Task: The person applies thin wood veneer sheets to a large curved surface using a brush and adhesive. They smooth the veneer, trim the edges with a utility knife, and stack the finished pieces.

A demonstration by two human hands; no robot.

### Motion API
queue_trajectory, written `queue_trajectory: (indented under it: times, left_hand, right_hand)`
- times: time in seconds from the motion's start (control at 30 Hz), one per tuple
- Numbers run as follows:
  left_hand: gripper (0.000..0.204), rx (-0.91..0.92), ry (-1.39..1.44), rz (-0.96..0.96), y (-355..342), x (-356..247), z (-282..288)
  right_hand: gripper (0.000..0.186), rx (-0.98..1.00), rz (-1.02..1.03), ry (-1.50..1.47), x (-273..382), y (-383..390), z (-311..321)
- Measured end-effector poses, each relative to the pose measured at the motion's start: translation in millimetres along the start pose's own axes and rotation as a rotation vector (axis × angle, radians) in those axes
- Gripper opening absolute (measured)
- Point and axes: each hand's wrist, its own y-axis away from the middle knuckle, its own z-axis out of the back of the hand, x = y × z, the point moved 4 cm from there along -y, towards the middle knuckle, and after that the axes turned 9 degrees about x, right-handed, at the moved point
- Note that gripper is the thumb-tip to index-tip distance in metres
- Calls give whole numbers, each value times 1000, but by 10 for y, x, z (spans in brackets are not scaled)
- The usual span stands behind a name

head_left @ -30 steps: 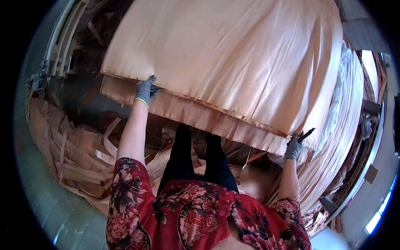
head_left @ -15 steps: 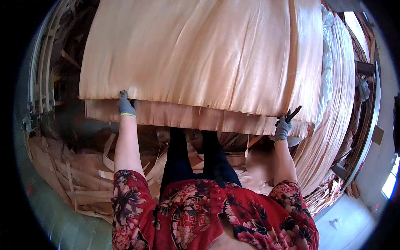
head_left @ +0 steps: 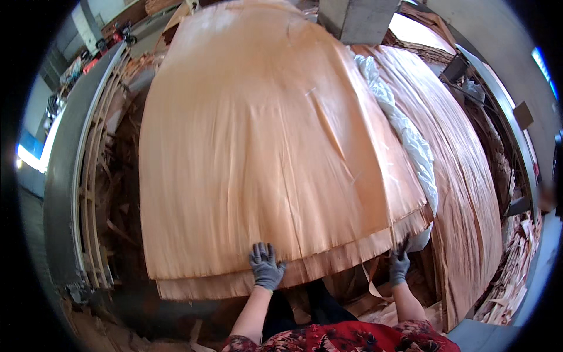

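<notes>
A large tan wood veneer sheet (head_left: 246,152) lies over a stack, its near edge set back from the sheet below. My left hand (head_left: 267,268), in a grey glove, rests flat on the top sheet near that edge, fingers spread. At the near right corner, my right hand (head_left: 400,268), also gloved, is closed beside the edge of the lower veneer sheet (head_left: 375,243). A slim dark tool (head_left: 403,249) shows at its fingers, its kind unclear. Whether those fingers also touch the veneer cannot be made out.
Crumpled clear plastic film (head_left: 413,144) runs between this stack and another veneer pile (head_left: 451,193) on the right. A dark-topped bench with a slatted side (head_left: 70,170) stands left. A concrete pillar (head_left: 358,20) rises behind. Veneer scraps (head_left: 510,276) litter the right side.
My left hand has gone from gripping the top sheet's edge to lying flat on it, farther right. The right hand has dropped below the edge. The view has tilted up, showing more of the room.
</notes>
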Motion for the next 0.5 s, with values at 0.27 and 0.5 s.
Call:
queue_trajectory:
  times: [0.27, 0.5]
  left_hand:
    - [80, 404, 20, 162, -322, -19, -402]
    - [86, 642, -93, 105, -501, 182, -341]
  right_hand:
    - [26, -383, 117, 577, 355, 905, 2150]
    - [15, -387, 236, 800, 602, 1636, 3020]
